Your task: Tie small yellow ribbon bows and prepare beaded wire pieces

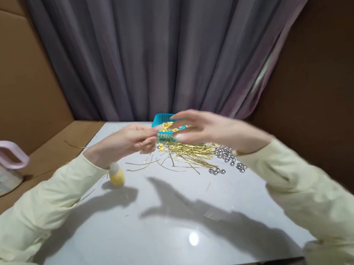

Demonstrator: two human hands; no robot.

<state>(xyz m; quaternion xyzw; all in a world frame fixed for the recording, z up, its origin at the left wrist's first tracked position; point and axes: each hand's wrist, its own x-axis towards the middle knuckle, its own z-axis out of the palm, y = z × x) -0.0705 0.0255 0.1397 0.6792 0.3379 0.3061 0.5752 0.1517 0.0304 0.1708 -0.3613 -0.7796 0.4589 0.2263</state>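
The gold pins (pixel 187 154) are thin, long metal sticks, lying flat in a loose, crossed heap on the white board (pixel 165 225), near its far edge. Some single pins lie scattered to the left of the heap.

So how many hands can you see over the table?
2. The left hand is over the white table, just above a small yellow thing. The right hand is beside it, above the gold pins, near the blue basket.
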